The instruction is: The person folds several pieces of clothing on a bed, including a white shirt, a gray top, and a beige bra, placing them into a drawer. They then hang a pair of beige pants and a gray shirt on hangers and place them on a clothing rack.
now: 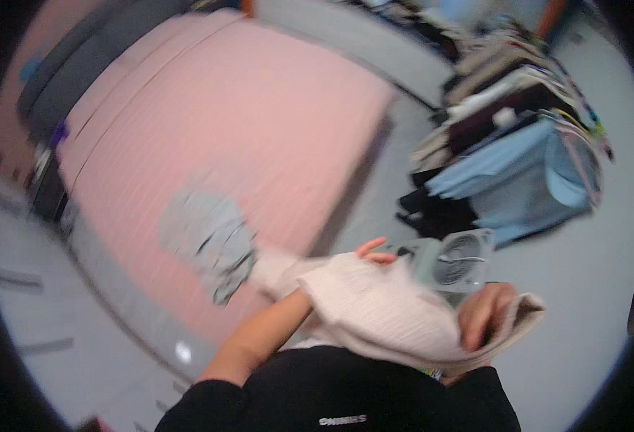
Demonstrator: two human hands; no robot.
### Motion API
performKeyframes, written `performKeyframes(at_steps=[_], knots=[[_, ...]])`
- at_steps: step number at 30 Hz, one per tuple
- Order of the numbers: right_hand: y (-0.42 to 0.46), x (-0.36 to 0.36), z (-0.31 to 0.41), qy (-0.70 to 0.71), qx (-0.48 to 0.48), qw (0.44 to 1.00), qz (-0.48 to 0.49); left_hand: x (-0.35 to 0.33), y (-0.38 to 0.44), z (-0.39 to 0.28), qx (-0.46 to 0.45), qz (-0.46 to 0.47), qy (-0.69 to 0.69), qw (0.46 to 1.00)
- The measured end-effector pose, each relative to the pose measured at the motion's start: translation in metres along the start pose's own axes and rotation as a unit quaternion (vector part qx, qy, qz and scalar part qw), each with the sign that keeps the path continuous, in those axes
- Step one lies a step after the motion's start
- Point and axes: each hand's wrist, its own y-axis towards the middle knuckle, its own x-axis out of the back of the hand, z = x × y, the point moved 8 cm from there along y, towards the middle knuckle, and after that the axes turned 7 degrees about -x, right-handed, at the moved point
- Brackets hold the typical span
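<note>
A cream-coloured cloth garment or fabric (pixel 382 308) is spread between my two hands in front of my black shirt. My left hand (pixel 376 252) comes out past the cloth's upper edge with its fingers apart; the cloth lies over my left wrist and forearm, and whether the palm holds any of it is hidden. At the right end, my right hand (pixel 487 313) is closed on the cloth, near a folded edge that opens to the right. A crumpled grey-green cloth (pixel 209 232) lies on the pink bed, left of the cream one. The picture is blurred.
The pink-covered bed (pixel 230 119) fills the upper left, with a dark grey headboard (pixel 101 48) at its far side. Clothes on hangers, among them a light blue shirt (pixel 516 173), hang at the upper right. A box fan (pixel 460 262) stands just beyond my hands.
</note>
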Motion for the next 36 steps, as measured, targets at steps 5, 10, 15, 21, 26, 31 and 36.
performKeyframes(at_steps=[5,10,15,21,26,31,36], knots=[[0.073,0.045,0.054,0.127,0.004,0.981,0.149,-0.015,0.097,-0.093,-0.067,0.065,0.127,0.987],[0.116,0.138,0.1,0.225,0.075,0.969,-0.064,-0.069,0.164,-0.172,-0.146,0.186,0.134,0.962],[0.205,0.143,0.139,0.087,0.088,0.99,-0.062,-0.027,0.227,-0.282,-0.274,-0.074,0.175,0.943],[0.304,0.188,0.114,-0.006,0.052,0.995,-0.083,-0.083,0.295,-0.358,-0.231,-0.076,0.397,0.885],[0.378,0.197,0.129,-0.037,0.09,0.988,-0.121,-0.054,0.375,-0.423,-0.216,-0.093,0.459,0.856],[0.46,0.198,0.159,-0.111,0.151,0.972,-0.14,-0.071,0.48,-0.478,-0.271,-0.066,0.462,0.842],[0.545,0.241,0.161,-0.085,0.172,0.953,-0.234,-0.055,0.59,-0.51,-0.177,-0.033,0.504,0.845]])
